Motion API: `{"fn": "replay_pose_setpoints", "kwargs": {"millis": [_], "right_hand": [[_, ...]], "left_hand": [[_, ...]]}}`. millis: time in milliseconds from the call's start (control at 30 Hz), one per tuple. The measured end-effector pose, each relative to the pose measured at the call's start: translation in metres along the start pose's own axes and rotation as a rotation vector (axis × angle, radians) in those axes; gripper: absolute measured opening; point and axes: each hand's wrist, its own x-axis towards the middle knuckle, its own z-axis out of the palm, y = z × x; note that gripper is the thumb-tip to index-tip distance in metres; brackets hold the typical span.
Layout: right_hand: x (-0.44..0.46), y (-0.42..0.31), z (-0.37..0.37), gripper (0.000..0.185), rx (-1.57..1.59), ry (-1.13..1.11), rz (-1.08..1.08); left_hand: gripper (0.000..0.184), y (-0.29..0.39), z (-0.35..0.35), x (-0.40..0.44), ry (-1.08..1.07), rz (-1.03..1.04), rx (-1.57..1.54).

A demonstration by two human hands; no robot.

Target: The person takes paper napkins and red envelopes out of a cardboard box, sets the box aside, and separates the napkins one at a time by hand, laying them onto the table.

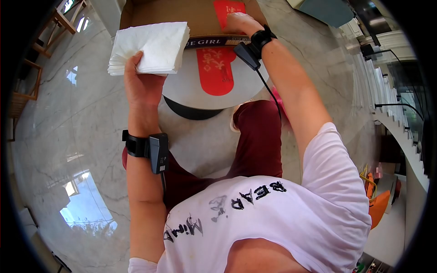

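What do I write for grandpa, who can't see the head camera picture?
A person's left hand grips a stack of white paper napkins, while their right hand is over an open cardboard box, beside a red paper. Another red paper with Chinese characters lies on a round table.

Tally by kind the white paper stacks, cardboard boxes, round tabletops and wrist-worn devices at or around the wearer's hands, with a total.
White paper stack, in the left hand: 1
Cardboard box: 1
Round tabletop: 1
Wrist-worn devices: 2 (left-wrist device, right-wrist device)
Total: 5
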Motion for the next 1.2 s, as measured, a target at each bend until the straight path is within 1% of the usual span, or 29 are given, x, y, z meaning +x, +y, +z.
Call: {"fn": "replay_pose_setpoints", "kwargs": {"millis": [33,133,233,333,433,467,567,600,667,733,800,900,933,1100,1133,1200], "right_hand": [[-0.004,-0.003,-0.004,0.035,0.006,0.015,0.003],[0.000,-0.012,0.003,0.030,-0.028,0.095,0.124],[0.001,-0.005,0.002,0.028,-0.068,0.136,0.073],[0.001,0.004,-0.003,0.027,0.010,0.277,0.087],[-0.005,0.013,-0.020,0.025,-0.062,0.304,0.097],[-0.014,0.018,-0.025,0.026,-0.012,0.378,0.104],[-0.048,0.029,-0.057,0.029,0.118,0.454,0.043],[-0.064,0.036,-0.059,0.033,0.145,0.573,-0.027],[-0.091,0.053,-0.056,0.035,0.314,0.803,-0.191],[-0.149,0.044,-0.071,0.034,0.507,0.770,-0.278],[-0.201,0.030,-0.076,0.019,0.369,0.784,-0.372],[-0.232,0.032,-0.055,0.024,0.215,0.825,-0.690],[-0.234,0.033,-0.046,0.025,0.153,0.831,-0.723],[-0.219,0.038,0.002,0.025,-0.092,0.831,-0.822],[-0.210,0.040,0.010,0.023,-0.148,0.829,-0.810],[-0.193,0.045,0.021,0.027,-0.175,0.763,-0.786]], "left_hand": [[0.052,0.000,0.000,0.000,-0.006,-0.002,-0.006],[0.051,0.001,-0.001,0.000,-0.006,-0.010,-0.007],[0.050,0.001,-0.004,0.001,-0.013,-0.008,-0.008],[0.050,0.001,-0.002,0.003,0.002,0.005,-0.011],[0.049,-0.001,-0.002,0.006,0.014,0.010,-0.025],[0.048,-0.003,-0.001,0.007,0.012,0.012,-0.033],[0.047,-0.003,-0.001,0.007,0.002,0.019,-0.018],[0.047,-0.003,-0.002,0.007,-0.008,0.016,-0.021],[0.046,-0.003,-0.003,0.008,-0.022,0.010,-0.025],[0.050,-0.002,-0.007,0.008,-0.016,0.042,-0.042],[0.054,0.001,-0.008,0.008,-0.027,0.093,-0.057],[0.055,0.007,-0.009,0.007,-0.033,0.185,-0.088],[0.056,0.008,-0.009,0.006,-0.045,0.216,-0.088],[0.055,0.011,-0.009,0.005,-0.094,0.201,-0.106],[0.054,0.010,-0.009,0.004,-0.101,0.195,-0.103],[0.051,0.008,-0.004,-0.001,-0.075,0.157,-0.085]]}}
